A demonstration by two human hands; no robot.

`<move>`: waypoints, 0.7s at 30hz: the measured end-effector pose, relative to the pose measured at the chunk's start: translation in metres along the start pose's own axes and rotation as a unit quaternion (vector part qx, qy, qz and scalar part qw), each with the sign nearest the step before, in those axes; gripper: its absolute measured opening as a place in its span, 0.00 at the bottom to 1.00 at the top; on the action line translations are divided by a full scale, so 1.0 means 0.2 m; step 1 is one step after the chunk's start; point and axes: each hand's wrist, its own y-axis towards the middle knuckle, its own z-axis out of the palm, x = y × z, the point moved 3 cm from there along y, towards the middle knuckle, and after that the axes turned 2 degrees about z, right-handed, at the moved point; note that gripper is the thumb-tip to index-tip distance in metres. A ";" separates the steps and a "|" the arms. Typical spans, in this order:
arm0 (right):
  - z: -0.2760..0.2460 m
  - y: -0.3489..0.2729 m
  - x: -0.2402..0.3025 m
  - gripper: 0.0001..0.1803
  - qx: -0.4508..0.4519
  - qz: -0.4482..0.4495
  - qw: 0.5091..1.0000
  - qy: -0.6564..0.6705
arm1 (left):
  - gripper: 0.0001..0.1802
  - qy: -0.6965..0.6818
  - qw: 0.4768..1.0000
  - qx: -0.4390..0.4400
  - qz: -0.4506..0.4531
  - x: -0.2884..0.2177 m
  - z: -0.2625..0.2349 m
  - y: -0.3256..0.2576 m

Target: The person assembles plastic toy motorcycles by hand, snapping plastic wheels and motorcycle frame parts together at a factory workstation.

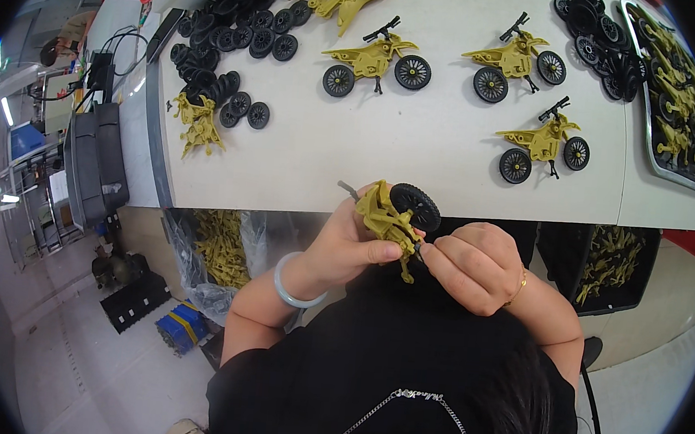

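Observation:
Just off the table's front edge, my left hand [351,246] is closed around a yellow toy dirt bike [382,212], its thumb along the body. One black spoked wheel [415,207] is on the bike, and a thin dark piece sticks out past my left fingers. My right hand [474,265] is closed in a pinch at the bike's near right end, on a small dark part [418,248] whose exact kind I cannot make out. Beyond my hands stand three toy dirt bikes with two wheels each: one at centre [372,58], one farther right [513,59], one nearer [541,141].
Loose black wheels [235,37] are heaped at the table's back left, beside yellow body parts [198,124]. More wheels [602,41] lie back right, near a tray [655,151] of yellow and black parts. Below the table, a lined container [223,244] and black bin [617,267] hold yellow parts.

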 end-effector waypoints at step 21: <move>-0.01 -0.01 -0.02 0.15 0.015 0.061 0.997 -0.042 | 0.30 -0.021 0.996 -0.082 0.032 0.04 0.03 0.00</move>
